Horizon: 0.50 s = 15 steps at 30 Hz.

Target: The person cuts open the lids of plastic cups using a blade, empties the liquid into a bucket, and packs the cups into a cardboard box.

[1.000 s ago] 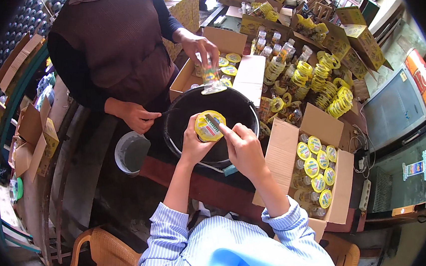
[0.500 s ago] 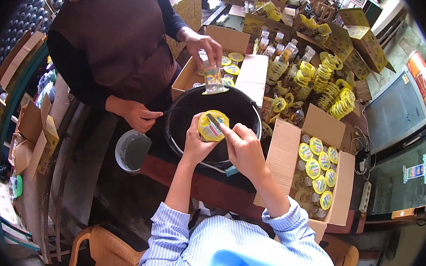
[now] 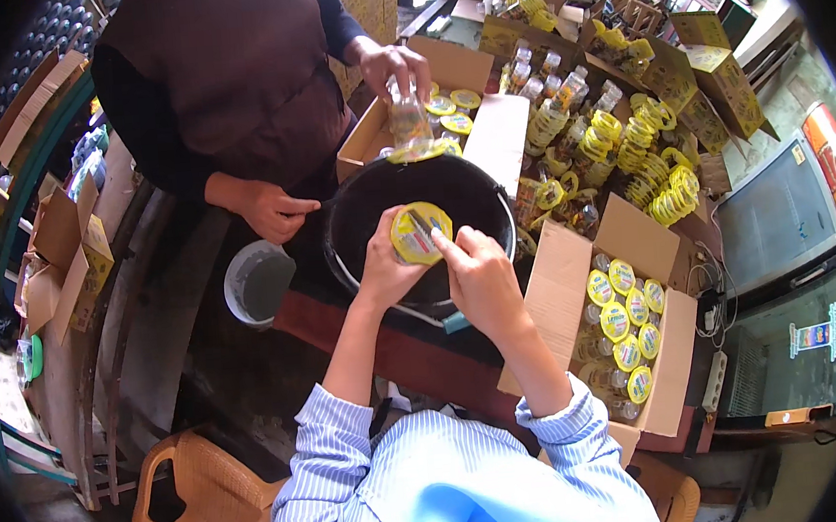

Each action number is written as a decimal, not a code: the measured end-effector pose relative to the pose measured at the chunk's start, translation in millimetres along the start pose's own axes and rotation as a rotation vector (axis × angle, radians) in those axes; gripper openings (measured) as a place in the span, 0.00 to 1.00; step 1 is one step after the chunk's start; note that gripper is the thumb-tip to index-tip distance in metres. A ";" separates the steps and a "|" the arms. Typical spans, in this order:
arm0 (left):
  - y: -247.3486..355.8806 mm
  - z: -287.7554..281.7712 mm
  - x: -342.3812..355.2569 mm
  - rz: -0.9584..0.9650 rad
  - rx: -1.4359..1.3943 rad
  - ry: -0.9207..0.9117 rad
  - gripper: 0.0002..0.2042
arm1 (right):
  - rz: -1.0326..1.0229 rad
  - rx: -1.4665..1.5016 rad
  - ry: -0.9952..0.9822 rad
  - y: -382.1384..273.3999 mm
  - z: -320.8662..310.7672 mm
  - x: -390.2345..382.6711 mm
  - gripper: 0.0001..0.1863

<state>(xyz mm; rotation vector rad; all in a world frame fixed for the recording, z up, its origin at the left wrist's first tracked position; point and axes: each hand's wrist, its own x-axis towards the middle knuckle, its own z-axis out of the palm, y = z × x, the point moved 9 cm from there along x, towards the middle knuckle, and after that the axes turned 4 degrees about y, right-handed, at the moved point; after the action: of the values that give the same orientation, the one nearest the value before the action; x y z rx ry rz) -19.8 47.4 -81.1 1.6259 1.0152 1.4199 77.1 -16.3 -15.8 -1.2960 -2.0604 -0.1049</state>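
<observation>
My left hand [image 3: 385, 271] grips a sealed plastic cup by its side, with the yellow printed lid [image 3: 411, 246] turned toward me. In my right hand [image 3: 484, 277] is a small dark-bladed knife [image 3: 422, 222], its blade lying across the lid; its handle is mostly hidden by my fingers. Both hands are over a large black bucket [image 3: 348, 229]. Across the bucket, a co-worker's hand [image 3: 393, 68] holds a clear plastic cup [image 3: 411, 124] upside down above the rim, its loosened lid hanging lowest. The co-worker's other hand [image 3: 277, 211] holds a thin dark tool.
At the right stands an open carton [image 3: 670, 364] of yellow-lidded cups. Another open carton [image 3: 502, 148] lies behind the bucket. Stacked yellow rings [image 3: 673, 197] and clear bottles crowd the far right. A grey pail [image 3: 246, 289] is left of the bucket, an orange chair [image 3: 205, 484] at lower left.
The cup in my left hand has risen slightly, its lid tilting, while the knife stays against it. The co-worker's upturned cup has lifted and tilted a little above the bucket.
</observation>
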 end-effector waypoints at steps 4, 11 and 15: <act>3.1 1.6 0.1 0.026 -0.026 -0.016 0.25 | -0.001 -0.017 -0.008 -2.4 -0.7 -1.1 0.19; 1.0 1.7 1.0 -0.002 -0.054 -0.014 0.25 | 0.008 -0.063 -0.043 -5.0 1.8 -1.6 0.18; -1.0 3.7 -0.9 -0.033 -0.050 -0.052 0.26 | 0.019 -0.068 -0.050 -1.6 3.3 -2.9 0.18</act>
<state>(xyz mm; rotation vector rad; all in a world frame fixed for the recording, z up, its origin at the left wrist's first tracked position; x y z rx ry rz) -16.3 46.8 -82.8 1.5946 0.9651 1.3635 74.8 -18.0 -19.5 -1.3721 -2.1025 -0.1362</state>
